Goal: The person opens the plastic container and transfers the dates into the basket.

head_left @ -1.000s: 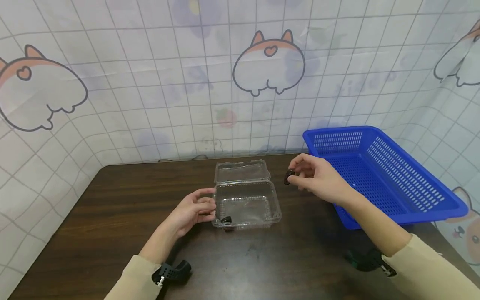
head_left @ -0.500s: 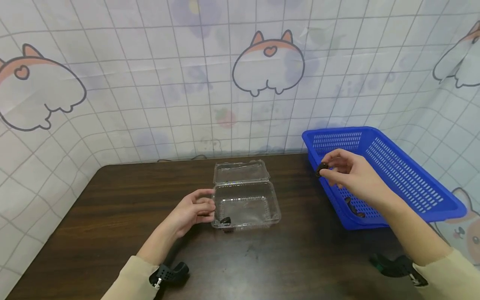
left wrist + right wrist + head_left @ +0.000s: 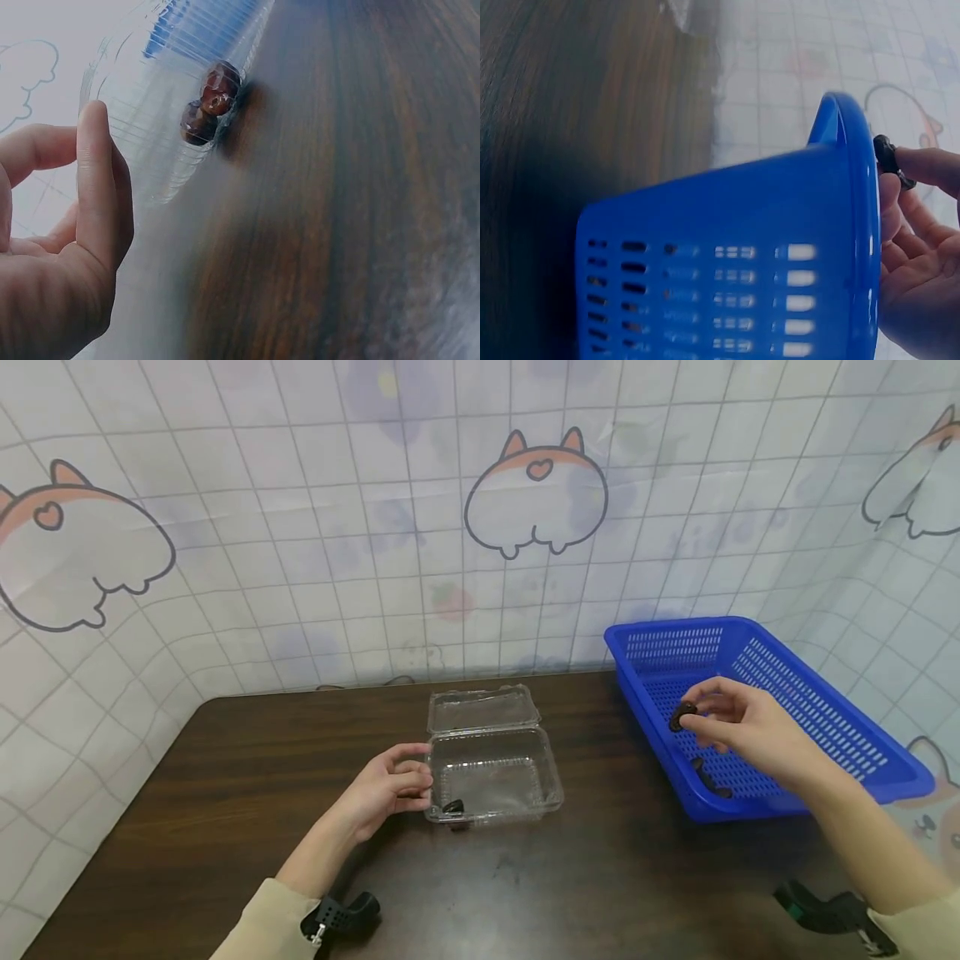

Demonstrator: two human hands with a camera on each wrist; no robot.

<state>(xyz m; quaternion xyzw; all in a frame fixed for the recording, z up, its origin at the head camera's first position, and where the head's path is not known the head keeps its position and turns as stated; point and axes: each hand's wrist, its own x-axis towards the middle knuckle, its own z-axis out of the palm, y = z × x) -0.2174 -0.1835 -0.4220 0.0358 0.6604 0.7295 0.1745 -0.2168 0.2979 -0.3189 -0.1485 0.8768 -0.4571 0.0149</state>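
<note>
Around: a clear plastic box (image 3: pixel 492 774) sits mid-counter with its lid (image 3: pixel 483 707) folded open behind it; a blue basket (image 3: pixel 828 718) stands well apart to its right, with two dark pieces (image 3: pixel 711 779) lying on its slotted floor.
In the way: the near rim of the basket hides most of the right hand in the right wrist view.
Counter: dark brown wood grain (image 3: pixel 225 793), carrying both containers.
Room: a white gridded backdrop (image 3: pixel 300 527) printed with cartoon animals wraps around the counter.
Held date: a small, dark, wrinkled date (image 3: pixel 682 716), above the inside of the basket and clear of its floor.
Right hand (image 3: pixel 750 735): grip pinching the date between thumb and fingertips.
Left hand (image 3: pixel 386 785): grip curled against the left wall of the box, thumb and fingers touching it.
In the box: glossy dark red-brown dates (image 3: pixel 211 103) in the near left corner, close to the left hand.
</note>
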